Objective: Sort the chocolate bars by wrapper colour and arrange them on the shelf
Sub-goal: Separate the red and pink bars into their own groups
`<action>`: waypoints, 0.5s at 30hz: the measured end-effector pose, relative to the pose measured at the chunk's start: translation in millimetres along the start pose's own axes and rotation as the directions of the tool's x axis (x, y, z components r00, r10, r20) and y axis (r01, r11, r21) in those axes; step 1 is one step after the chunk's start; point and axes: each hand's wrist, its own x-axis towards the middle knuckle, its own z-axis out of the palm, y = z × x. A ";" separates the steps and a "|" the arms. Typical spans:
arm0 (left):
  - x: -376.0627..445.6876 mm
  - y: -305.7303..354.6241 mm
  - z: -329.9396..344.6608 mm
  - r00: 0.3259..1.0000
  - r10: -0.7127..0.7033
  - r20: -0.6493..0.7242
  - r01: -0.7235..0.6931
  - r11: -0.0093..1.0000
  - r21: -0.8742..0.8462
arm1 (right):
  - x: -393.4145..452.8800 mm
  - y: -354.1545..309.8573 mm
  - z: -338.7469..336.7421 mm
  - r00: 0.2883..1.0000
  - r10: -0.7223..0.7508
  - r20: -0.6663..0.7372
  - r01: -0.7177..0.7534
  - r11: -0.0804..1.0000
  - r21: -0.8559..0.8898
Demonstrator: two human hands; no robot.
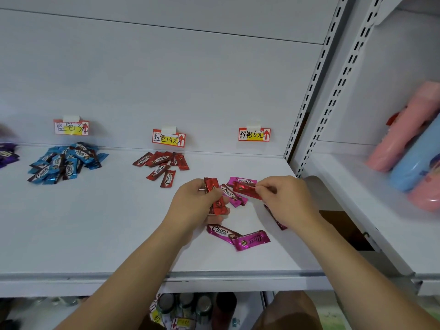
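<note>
My left hand (196, 202) grips red-wrapped chocolate bars (215, 196) above the white shelf (95, 222). My right hand (285, 198) pinches one red bar (245, 189) by its end, just above several pink bars (232, 195). Two more pink bars (238, 236) lie nearer the shelf's front edge, and a dark red bar (277, 221) shows partly under my right wrist. A pile of red bars (162, 165) sits below the red price label (168, 138). A blue pile (64, 163) lies under its label (71, 127).
A pink label (254, 134) is stuck to the back wall at the right. Purple bars (7, 153) lie at the far left edge. Pink and blue packs (409, 151) fill the neighbouring shelf at the right. Slotted uprights (307, 110) divide the bays. Cans (185, 306) stand below.
</note>
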 end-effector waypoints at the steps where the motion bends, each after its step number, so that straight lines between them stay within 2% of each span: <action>1: 1.4 0.1 -1.9 1.000 -0.014 -0.003 0.014 1.000 -0.013 | -2.4 -2.9 -1.9 0.999 0.033 -0.010 -0.031 0.995 0.091; 3: 5.1 -0.1 -8.2 0.999 -0.038 -0.018 0.038 0.999 -0.007 | -3.6 -10.8 -2.0 0.996 0.088 0.018 -0.090 0.961 0.262; 5: 7.8 1.7 -19.5 0.998 -0.046 -0.044 0.046 0.999 0.009 | 0.2 -23.4 4.8 0.994 0.099 0.048 -0.110 0.935 0.337; 8: 13.5 10.4 -45.1 0.990 -0.010 -0.141 0.023 0.995 0.095 | 14.0 -49.2 27.3 0.997 0.055 0.061 -0.073 0.931 0.357; 10: 26.8 16.1 -69.2 0.971 0.069 -0.228 -0.011 0.968 0.250 | 27.5 -70.0 48.2 0.995 0.023 0.093 -0.053 0.939 0.339; 13: 58.5 23.7 -100.5 0.917 0.241 -0.319 -0.039 0.848 0.528 | 52.3 -94.8 85.8 0.992 -0.031 0.122 -0.002 0.965 0.262; 15: 76.4 29.9 -111.5 0.890 0.314 -0.331 -0.054 0.793 0.607 | 68.2 -108.3 108.3 0.995 -0.046 0.092 0.025 0.975 0.221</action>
